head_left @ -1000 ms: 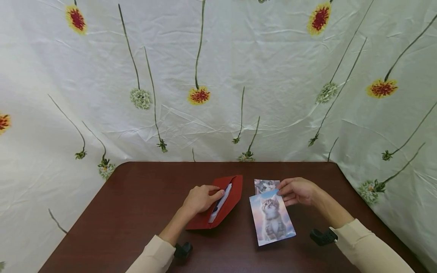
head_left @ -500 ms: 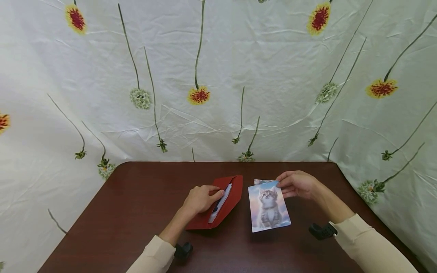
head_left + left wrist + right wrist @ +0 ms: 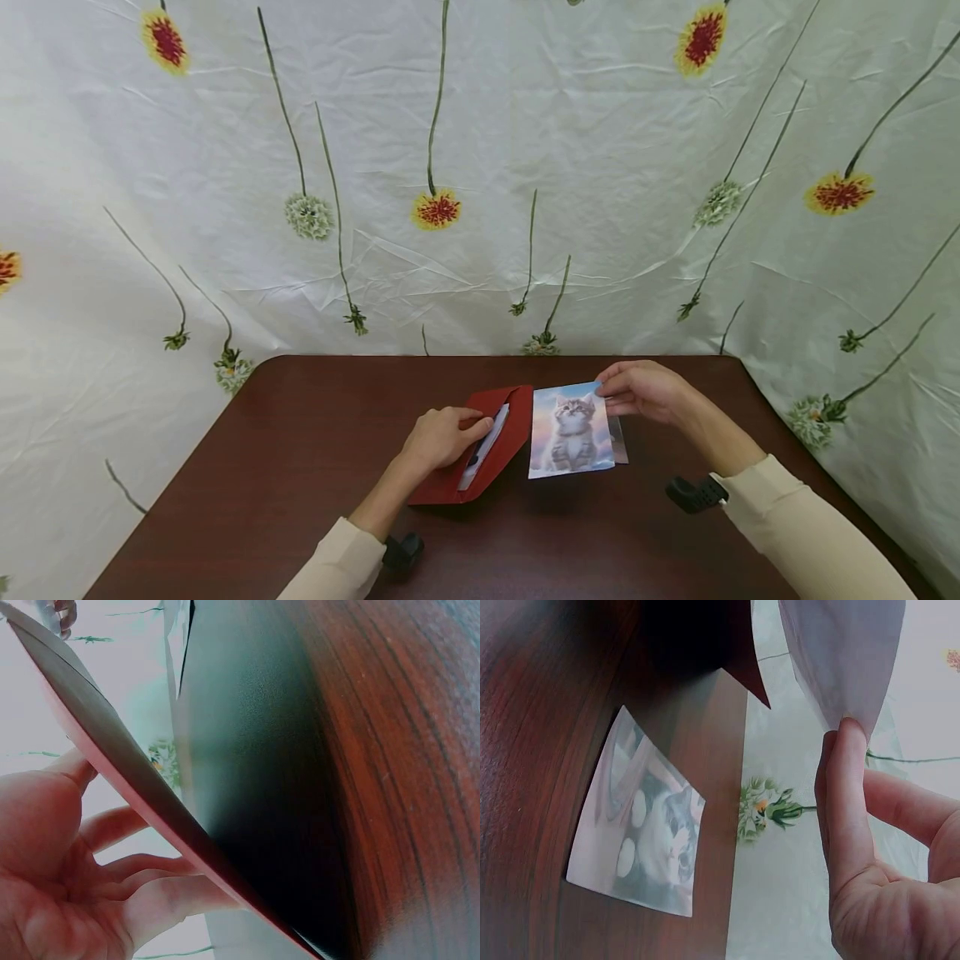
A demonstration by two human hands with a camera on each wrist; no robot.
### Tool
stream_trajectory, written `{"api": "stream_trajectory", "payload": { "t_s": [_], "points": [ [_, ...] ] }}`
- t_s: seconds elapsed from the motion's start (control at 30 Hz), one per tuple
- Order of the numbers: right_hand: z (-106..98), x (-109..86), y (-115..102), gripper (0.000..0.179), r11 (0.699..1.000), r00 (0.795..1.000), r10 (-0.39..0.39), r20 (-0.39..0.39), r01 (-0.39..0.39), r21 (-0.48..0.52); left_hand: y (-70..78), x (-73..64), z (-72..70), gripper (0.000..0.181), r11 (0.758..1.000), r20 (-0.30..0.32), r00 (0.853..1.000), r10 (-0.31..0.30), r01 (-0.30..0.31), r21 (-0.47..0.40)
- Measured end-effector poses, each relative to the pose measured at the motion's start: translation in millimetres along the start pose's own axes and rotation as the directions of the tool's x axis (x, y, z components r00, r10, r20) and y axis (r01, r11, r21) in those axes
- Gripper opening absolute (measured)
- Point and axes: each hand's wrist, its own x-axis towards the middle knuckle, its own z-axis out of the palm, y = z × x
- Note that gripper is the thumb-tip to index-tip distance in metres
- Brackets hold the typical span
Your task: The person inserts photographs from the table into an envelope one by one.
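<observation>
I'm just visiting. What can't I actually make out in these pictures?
Head view: what the pale paper shows; the red envelope hides much of it.
Head view: most of the second cat card, behind the kitten card.
Right wrist view: the kitten card's printed face, turned away; its far end, cut off by the top edge.
Left wrist view: most of the right hand, cut off by the top edge.

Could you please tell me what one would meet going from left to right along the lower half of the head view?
Left sleeve, red envelope, kitten card, right hand, right sleeve.
</observation>
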Motion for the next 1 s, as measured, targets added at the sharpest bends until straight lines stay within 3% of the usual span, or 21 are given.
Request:
{"api": "stream_trajectory", "payload": {
  "t_s": [0.43,0.73,1.0],
  "points": [
    [18,11.5,-2,0.006,0.999,0.999,-0.039,0.022,0.038,0.005,-1.4,-0.2,0.7,0.048,1.0,-0.008,1.0,0.011,-0.011,0.012],
    [30,17.3,4,0.005,1.0,0.999,-0.015,0.029,0.015,0.019,-0.2,0.5,-0.9,0.047,1.0,-0.009,1.0,0.012,-0.012,0.008],
    [40,24.5,11,0.017,1.0,1.0,0.005,0.019,-0.006,0.018,-1.2,0.3,0.3,0.047,1.0,-0.006,1.0,0.007,-0.007,0.015]
  ]
}}
